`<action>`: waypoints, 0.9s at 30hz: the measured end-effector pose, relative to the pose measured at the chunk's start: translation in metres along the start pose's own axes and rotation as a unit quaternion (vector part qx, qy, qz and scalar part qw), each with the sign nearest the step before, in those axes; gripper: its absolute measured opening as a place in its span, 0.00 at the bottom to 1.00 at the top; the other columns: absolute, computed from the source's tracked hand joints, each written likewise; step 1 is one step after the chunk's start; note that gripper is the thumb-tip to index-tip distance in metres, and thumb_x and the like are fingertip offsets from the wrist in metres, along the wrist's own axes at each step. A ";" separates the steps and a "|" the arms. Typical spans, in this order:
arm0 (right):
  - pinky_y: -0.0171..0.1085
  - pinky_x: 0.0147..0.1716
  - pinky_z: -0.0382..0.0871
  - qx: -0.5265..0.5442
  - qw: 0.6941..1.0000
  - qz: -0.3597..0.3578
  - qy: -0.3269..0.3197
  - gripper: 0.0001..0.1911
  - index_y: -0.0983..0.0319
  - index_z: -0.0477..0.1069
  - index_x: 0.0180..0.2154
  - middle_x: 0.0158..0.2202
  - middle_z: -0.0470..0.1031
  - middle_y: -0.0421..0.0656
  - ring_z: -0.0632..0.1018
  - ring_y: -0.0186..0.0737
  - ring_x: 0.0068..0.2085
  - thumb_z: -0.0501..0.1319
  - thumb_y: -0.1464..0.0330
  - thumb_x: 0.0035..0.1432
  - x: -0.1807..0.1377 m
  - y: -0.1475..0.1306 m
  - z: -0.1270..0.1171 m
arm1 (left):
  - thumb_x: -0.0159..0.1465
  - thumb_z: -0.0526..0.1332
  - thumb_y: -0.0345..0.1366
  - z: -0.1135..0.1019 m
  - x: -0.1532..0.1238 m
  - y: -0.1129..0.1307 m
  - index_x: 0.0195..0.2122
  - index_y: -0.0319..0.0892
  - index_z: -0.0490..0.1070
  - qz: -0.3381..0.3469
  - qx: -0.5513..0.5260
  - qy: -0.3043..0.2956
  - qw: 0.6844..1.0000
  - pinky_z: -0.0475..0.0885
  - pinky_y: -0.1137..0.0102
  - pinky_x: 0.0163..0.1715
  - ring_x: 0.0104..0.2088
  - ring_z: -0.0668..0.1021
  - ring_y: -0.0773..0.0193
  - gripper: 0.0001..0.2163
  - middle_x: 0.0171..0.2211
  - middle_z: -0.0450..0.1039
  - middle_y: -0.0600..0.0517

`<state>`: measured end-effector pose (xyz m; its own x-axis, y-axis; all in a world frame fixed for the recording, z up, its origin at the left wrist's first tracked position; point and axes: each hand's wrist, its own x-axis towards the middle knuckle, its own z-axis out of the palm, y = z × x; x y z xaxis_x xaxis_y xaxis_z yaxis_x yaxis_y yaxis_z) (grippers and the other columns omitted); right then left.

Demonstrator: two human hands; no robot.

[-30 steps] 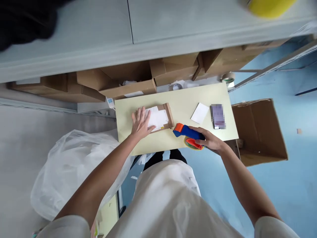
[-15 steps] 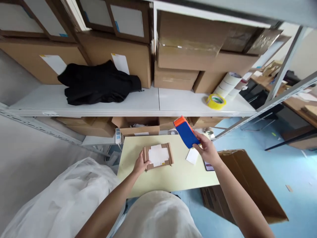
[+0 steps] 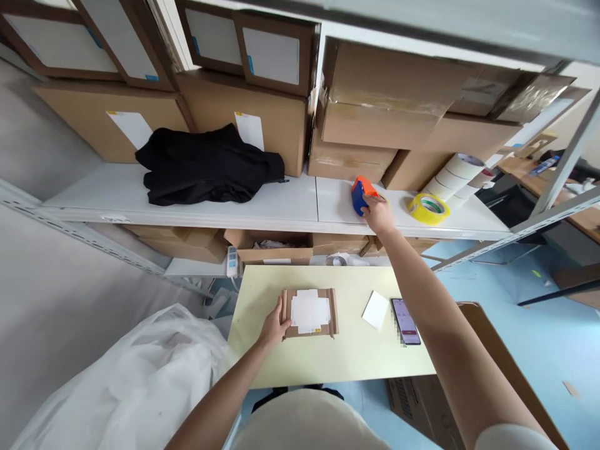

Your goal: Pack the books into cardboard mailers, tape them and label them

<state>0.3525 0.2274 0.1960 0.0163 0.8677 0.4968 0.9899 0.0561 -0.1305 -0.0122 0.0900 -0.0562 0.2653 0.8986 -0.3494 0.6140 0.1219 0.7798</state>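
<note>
My left hand (image 3: 274, 323) grips the left edge of a small flat cardboard box (image 3: 324, 294), thumb on top. White labels (image 3: 309, 312) cover most of the box's upper face. It lies on the pale yellow table (image 3: 267, 365). Farther off, my right hand (image 3: 379, 214) is closed on a blue and orange tape dispenser (image 3: 359, 195) at the front part of the shelf (image 3: 335, 200). Whether the dispenser rests on the shelf or hovers just above cannot be made out. Part of it is hidden by my fingers.
A white card (image 3: 375, 310) and a phone (image 3: 406, 321) lie on the table's right side. Yellow tape (image 3: 429, 209) and white rolls (image 3: 462, 167) stand on the shelf, with a black garment (image 3: 206, 165) leftward. A large open carton (image 3: 487, 350) sits below my right arm.
My right hand has carried the tape dispenser forward from above the table to the shelf. My left hand stays on the box. The camera view has shifted somewhat.
</note>
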 end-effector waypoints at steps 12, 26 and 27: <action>0.54 0.58 0.57 0.094 0.990 0.086 0.063 0.32 0.62 0.48 0.63 0.61 0.58 0.53 0.60 0.50 0.62 0.50 0.71 0.57 -0.186 -0.041 0.007 | 0.48 0.69 0.43 0.000 -0.022 -0.016 0.65 0.40 0.45 0.007 -0.084 -0.043 0.995 0.63 0.64 0.55 0.60 0.65 0.51 0.47 0.62 0.57 0.39; 0.38 0.40 0.71 0.350 0.836 0.328 -0.267 0.22 0.62 0.63 0.52 0.47 0.72 0.49 0.75 0.41 0.44 0.56 0.67 0.54 -0.333 -0.102 0.103 | 0.58 0.59 0.39 0.019 -0.035 0.000 0.49 0.40 0.67 0.008 -0.027 0.008 1.000 0.73 0.68 0.38 0.38 0.78 0.61 0.17 0.38 0.75 0.48; 0.37 0.39 0.70 0.349 0.839 0.325 -0.262 0.19 0.62 0.66 0.48 0.46 0.73 0.48 0.76 0.41 0.42 0.56 0.64 0.55 -0.328 -0.096 0.095 | 0.57 0.60 0.41 0.016 -0.038 0.009 0.46 0.40 0.68 0.028 -0.010 0.024 0.999 0.73 0.68 0.37 0.36 0.77 0.61 0.17 0.37 0.74 0.48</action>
<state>0.2382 -0.0153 -0.0361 0.2764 0.9146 -0.2951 0.4691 -0.3964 -0.7892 -0.0053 0.0502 -0.0444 0.2628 0.9235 -0.2794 0.5832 0.0786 0.8085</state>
